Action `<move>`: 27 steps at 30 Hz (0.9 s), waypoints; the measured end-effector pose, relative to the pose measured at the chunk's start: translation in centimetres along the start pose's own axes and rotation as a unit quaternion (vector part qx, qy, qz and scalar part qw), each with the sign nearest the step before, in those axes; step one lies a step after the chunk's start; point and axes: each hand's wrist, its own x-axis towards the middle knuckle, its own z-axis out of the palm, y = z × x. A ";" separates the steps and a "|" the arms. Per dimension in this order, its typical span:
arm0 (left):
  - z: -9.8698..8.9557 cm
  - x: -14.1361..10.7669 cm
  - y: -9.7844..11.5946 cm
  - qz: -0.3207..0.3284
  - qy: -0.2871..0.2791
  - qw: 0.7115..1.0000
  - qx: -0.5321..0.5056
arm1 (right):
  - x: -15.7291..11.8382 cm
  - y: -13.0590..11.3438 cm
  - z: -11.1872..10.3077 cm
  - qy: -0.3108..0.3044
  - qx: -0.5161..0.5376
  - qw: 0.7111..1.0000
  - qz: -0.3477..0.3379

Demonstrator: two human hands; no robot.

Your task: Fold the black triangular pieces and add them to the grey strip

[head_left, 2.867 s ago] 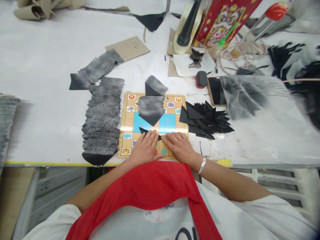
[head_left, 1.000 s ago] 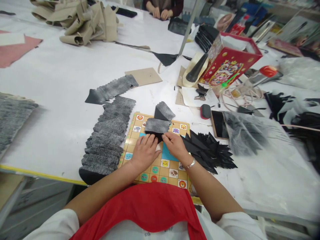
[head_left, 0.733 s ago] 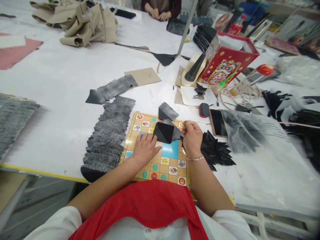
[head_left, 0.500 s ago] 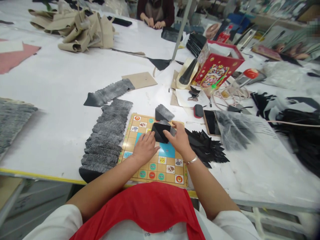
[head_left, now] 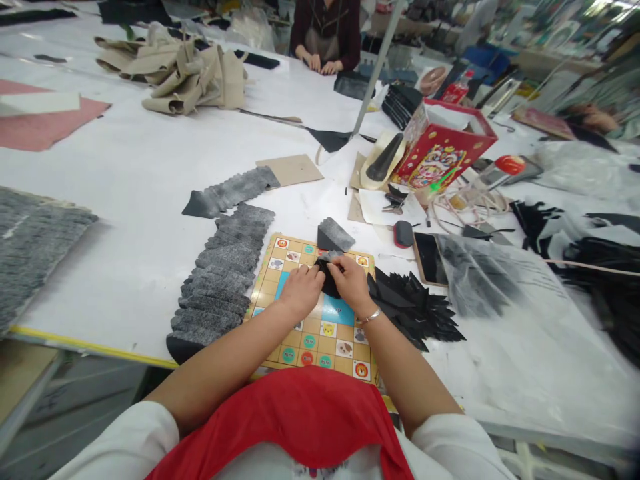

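Note:
My left hand (head_left: pixel 301 291) and my right hand (head_left: pixel 352 287) meet over a small black leather-like piece (head_left: pixel 330 287) with a grey fuzzy side. The fingertips of both pinch its upper edge, partly hiding it. Beneath them lies a yellow game board (head_left: pixel 320 343) printed with animal pictures. Just beyond the hands rests another piece, black and grey (head_left: pixel 336 235). To the left runs a long overlapping row of grey-backed pieces (head_left: pixel 217 283); close by my right wrist is a fanned pile of black pieces (head_left: pixel 417 307).
A phone (head_left: pixel 431 259), a small black-and-red case (head_left: pixel 403 235) and keys (head_left: pixel 394 205) lie to the right. Behind them stands a red box (head_left: pixel 445 143). Beige pieces (head_left: pixel 175 73) are heaped far left. Across the table sits a person (head_left: pixel 327 33). A metal pole (head_left: pixel 377 70) rises midway.
My right hand has closed its fingers on the black piece's upper edge, and my left fingers have curled in beside it. The piece's edge is now lifted or folded. The view has shifted slightly.

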 end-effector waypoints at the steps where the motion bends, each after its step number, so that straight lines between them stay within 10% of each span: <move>1: 0.0 0.1 0.1 -0.001 0.000 1.000 -0.001 | -0.5 0.4 -0.3 0.049 0.039 0.997 0.034; 10: -0.4 -0.1 0.8 -0.040 0.018 0.999 0.003 | -2.8 -1.9 -11.4 0.400 -0.057 0.914 0.037; 14: -0.6 -0.6 0.1 -0.084 0.049 0.995 -0.026 | -7.0 -3.7 -8.8 0.150 -0.180 0.967 -0.097; 18: -1.3 -1.9 -2.0 -0.127 0.106 0.981 -0.102 | -10.9 -4.5 -2.2 -0.096 -0.245 0.945 -0.195; 27: -1.9 -11.0 -1.2 0.049 0.084 0.994 -0.054 | -11.4 -5.3 -0.2 -0.159 -0.190 0.963 -0.109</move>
